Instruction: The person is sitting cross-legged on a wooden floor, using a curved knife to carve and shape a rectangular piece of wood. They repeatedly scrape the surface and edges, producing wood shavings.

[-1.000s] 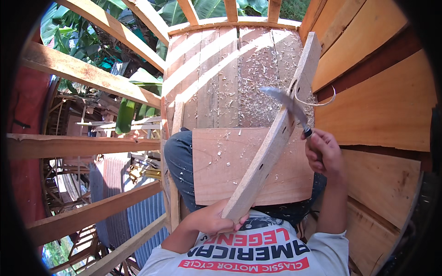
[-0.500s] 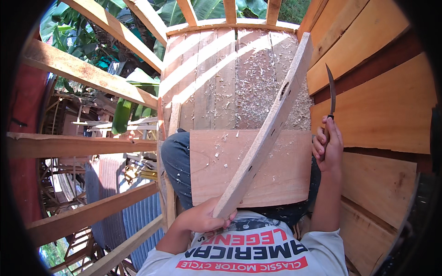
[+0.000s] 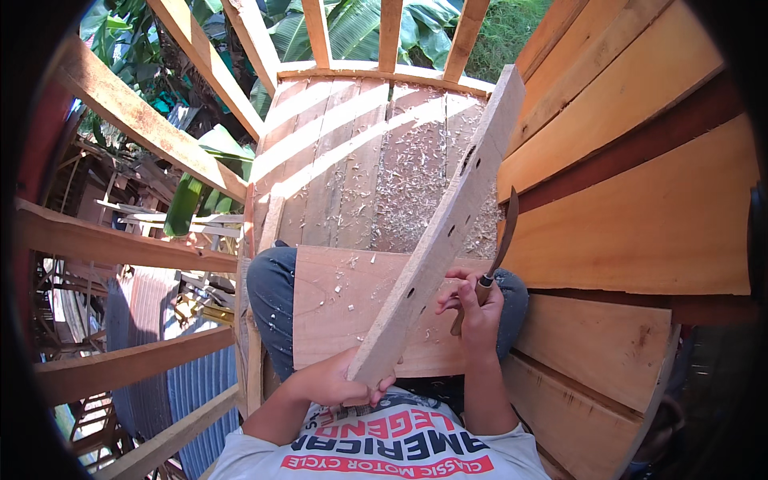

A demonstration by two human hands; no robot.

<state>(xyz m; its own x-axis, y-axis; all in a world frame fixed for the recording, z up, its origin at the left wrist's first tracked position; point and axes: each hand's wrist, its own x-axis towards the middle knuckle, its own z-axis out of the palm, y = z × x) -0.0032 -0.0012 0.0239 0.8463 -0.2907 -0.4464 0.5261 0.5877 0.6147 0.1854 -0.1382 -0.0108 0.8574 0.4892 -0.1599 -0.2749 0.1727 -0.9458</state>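
the left hand's [image 3: 352,384] fingers are clamped around the near end of a pale wooden bar [image 3: 442,224], their tips curling out past its right edge just in front of the shirt [image 3: 376,444]. the right hand [image 3: 478,310] has its fingers bent round the handle of a curved knife [image 3: 506,236]; the grip looks loose, with some fingertips pointing left toward the bar, near its right side. the butt of the handle shows below those fingers, and the dark blade rises far and slightly right, its edge apart from the bar.

the bar slants from the near left to the far right, crossing above a flat brown board [image 3: 328,328] that lies over the lap. small dark slots dot its right face, and a longer opening shows toward its far end. a few pale chips rest on the board, and a knee in dark trousers [image 3: 272,300] shows on either side of it.

beyond the board, curled shavings [image 3: 428,188] lie thickly over the plank floor [image 3: 320,204], mostly toward the right, with bands of sunlight across the far left. wide orange-brown wall boards [image 3: 632,228] stand on the right. wooden rails [image 3: 136,352] run along the left, and large green leaves [image 3: 352,32] fill the far side behind the slats.
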